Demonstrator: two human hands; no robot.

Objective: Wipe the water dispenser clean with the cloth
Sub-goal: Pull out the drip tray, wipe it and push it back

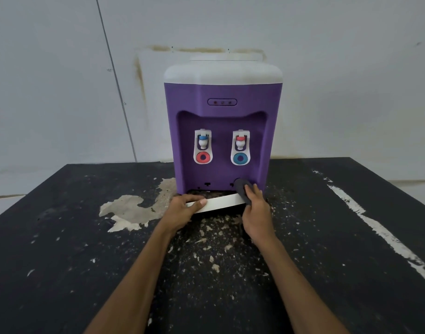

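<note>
forearms: both are bare and reach forward from the bottom edge over the counter.
counter [86, 261]: black top with its paint flaked in many specks; there is a large pale bare patch to the left of the dispenser and a white streak down the right side.
left hand [185, 208]: closed around the left end of the drip tray [221, 202], gripping it with the thumb laid across its white front face.
right hand [256, 209]: fingers curved over the cloth [241, 189], holding it and pressing it down at the tray's right end.
cloth: dark grey and bunched; it sits at the lower right corner of the dispenser's front, touching both the purple panel and the tray.
drip tray: a white strip at the foot of the dispenser, slightly slanted, with a dark gap behind it.
water dispenser [221, 92]: stands upright at the back middle of the counter, close to the wall, with a purple body and a white top.
taps: two sit in the front recess, the blue-capped tap [202, 141] on the left and the red-capped tap [240, 141] on the right.
indicator panel [222, 102]: a small oval with three dots, above the recess.
wall [62, 68]: pale, with brown stains behind the dispenser.
</note>
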